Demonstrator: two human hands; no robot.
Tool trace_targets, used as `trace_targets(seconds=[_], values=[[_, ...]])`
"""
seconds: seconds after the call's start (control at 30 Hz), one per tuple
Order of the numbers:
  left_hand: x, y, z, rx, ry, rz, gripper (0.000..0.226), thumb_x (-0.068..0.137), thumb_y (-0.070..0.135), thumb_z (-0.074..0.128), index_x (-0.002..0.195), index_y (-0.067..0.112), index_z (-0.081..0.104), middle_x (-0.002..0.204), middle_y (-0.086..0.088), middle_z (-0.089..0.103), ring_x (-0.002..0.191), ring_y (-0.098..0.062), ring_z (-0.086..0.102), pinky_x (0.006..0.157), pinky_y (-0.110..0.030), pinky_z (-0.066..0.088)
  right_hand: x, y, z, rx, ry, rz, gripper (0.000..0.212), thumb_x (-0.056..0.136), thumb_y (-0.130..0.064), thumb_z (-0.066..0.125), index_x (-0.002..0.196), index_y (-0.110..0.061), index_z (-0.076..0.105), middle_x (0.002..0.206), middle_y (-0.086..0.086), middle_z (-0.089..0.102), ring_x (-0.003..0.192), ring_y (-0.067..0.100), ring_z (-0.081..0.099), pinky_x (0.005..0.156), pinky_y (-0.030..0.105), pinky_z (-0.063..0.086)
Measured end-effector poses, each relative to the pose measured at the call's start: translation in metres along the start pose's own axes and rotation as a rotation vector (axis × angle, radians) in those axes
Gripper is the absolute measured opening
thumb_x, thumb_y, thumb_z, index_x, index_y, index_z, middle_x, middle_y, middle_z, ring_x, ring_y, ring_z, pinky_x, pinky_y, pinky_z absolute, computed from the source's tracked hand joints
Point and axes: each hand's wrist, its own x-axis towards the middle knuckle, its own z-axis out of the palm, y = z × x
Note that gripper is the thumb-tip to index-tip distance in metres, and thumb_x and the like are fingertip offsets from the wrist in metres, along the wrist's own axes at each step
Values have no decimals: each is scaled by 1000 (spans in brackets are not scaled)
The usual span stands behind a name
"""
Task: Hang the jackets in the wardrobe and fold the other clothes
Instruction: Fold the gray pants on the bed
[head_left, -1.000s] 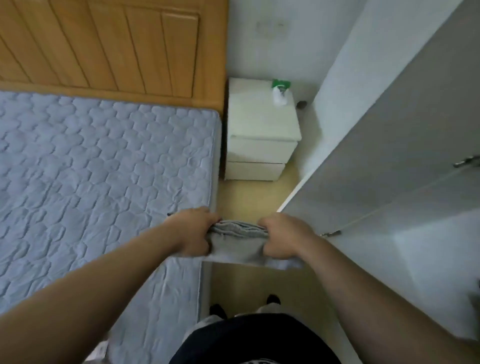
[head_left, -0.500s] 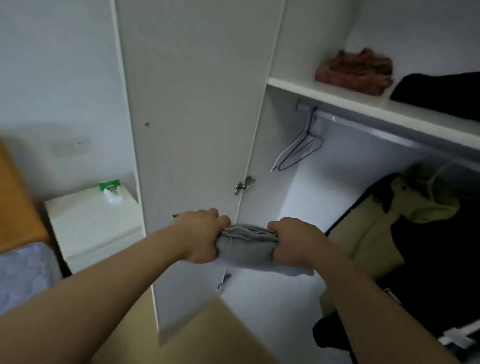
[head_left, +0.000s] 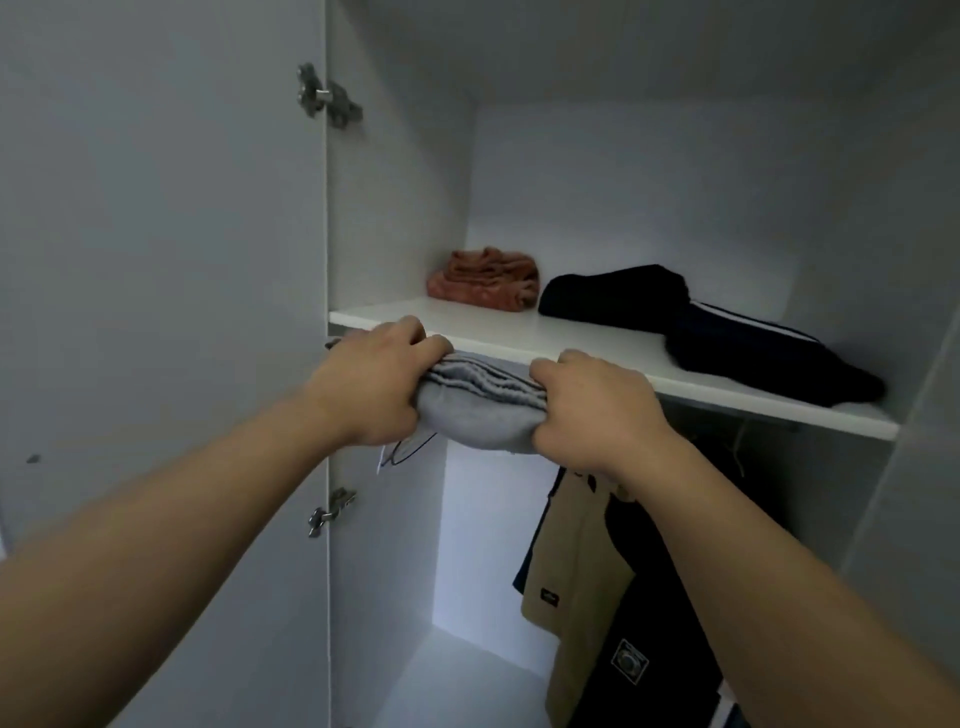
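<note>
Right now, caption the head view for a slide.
Folded grey garment gripped by left hand and right hand at wardrobe shelf.

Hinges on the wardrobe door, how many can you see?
2. The upper hinge sits on the door edge above the shelf; the lower hinge is on the same edge below the shelf. Any hinge further down would be out of view.

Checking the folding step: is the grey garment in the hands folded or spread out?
Folded: the grey garment is a compact bundle with stacked edges, gripped between the left hand and right hand.
</note>
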Motion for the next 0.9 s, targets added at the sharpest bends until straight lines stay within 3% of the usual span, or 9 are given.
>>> trace_targets(seconds=[0.23, 0.37, 0.43, 0.57, 0.67, 0.73, 0.8, 0.87, 0.9], values=[[89, 26, -12, 14, 234, 64, 69, 68, 20, 69, 135, 24, 49, 123, -8, 54, 111, -35, 56, 92, -48, 44, 12, 47, -49, -125, 191, 128, 30, 75, -35, 63, 90, -28, 38, 89, -1, 41, 73, 22, 41, 50, 26, 19], [131, 33, 0, 44, 326, 109, 75, 62, 12, 73, 133, 23, 51, 123, -8, 60, 109, -35, 56, 89, -46, 42, 24, 57, -56, -176, 212, 202, 37, 79, -29, 63, 113, -22, 52, 108, 8, 50, 90, 28, 50, 61, 34, 36], [150, 33, 13, 58, 360, 146, 69, 61, 12, 74, 127, 21, 56, 122, -7, 63, 106, -35, 57, 85, -44, 41, 27, 59, -53, -229, 203, 217, 45, 79, -30, 66, 121, -21, 51, 117, 10, 50, 103, 31, 53, 69, 37, 38], [197, 35, 50, 70, 400, 207, 49, 70, 17, 73, 118, 19, 65, 117, -5, 68, 102, -33, 60, 82, -41, 43, 36, 68, -38, -257, 156, 277, 50, 79, -18, 73, 122, -16, 47, 120, 9, 53, 106, 30, 54, 78, 41, 41], [242, 44, 73, -91, 235, 182, 38, 87, 24, 66, 124, 19, 59, 123, -8, 62, 102, -34, 65, 75, -40, 51, 48, 73, -23, -280, 152, 338, 45, 82, -11, 71, 121, -14, 49, 118, 8, 53, 102, 28, 55, 70, 37, 37], [275, 54, 84, -202, 41, 223, 46, 90, 26, 68, 133, 20, 52, 128, -9, 56, 109, -34, 62, 84, -38, 51, 61, 72, -10, -330, 143, 354, 38, 85, -11, 66, 121, -12, 53, 119, 9, 52, 104, 28, 53, 68, 37, 38], [306, 64, 91, -344, -185, 301, 64, 88, 21, 73, 146, 21, 44, 138, -7, 53, 123, -27, 55, 98, -27, 44, 76, 69, 5, -373, 104, 357, 33, 89, -13, 60, 122, -10, 56, 121, 11, 51, 109, 30, 49, 71, 38, 42], [331, 71, 97, -584, -338, 326, 70, 87, 7, 70, 149, 21, 44, 140, 0, 50, 120, -17, 55, 87, -10, 42, 92, 69, 22, -370, 23, 391, 36, 94, -16, 55, 129, -7, 56, 129, 15, 51, 121, 35, 46, 81, 43, 49], [340, 76, 99, -744, -391, 302, 67, 87, -3, 65, 147, 22, 48, 136, 1, 50, 111, -12, 56, 76, -8, 47, 100, 71, 29, -362, -19, 426, 39, 96, -17, 54, 134, -5, 55, 134, 17, 50, 130, 39, 42, 88, 46, 51]])
